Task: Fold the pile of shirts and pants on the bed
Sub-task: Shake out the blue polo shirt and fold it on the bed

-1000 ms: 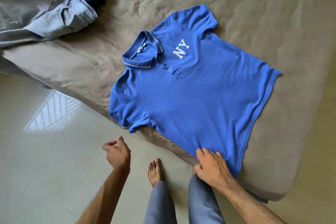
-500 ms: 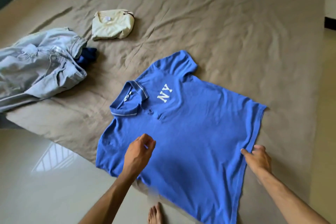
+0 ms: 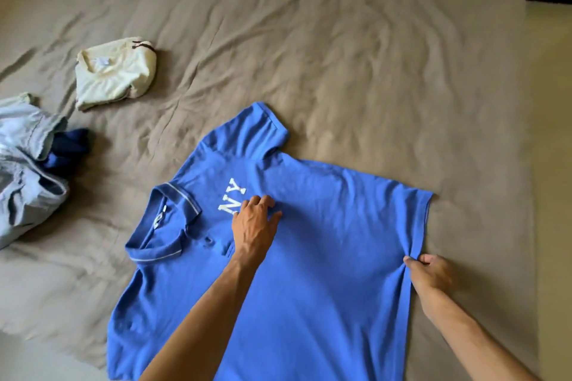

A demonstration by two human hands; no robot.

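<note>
Flat, collar leftward, the blue polo shirt (image 3: 325, 257): left hand (image 3: 252, 226) presses chest, right hand (image 3: 430, 272) pinches hem.

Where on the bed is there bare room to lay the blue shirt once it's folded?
The widest bare stretch of the brown bedsheet lies beyond the blue polo shirt and right of the folded cream shirt. A narrower strip runs right of the hem pinched by the right hand. The left edge is crowded: light denim jeans over a navy garment.
</note>
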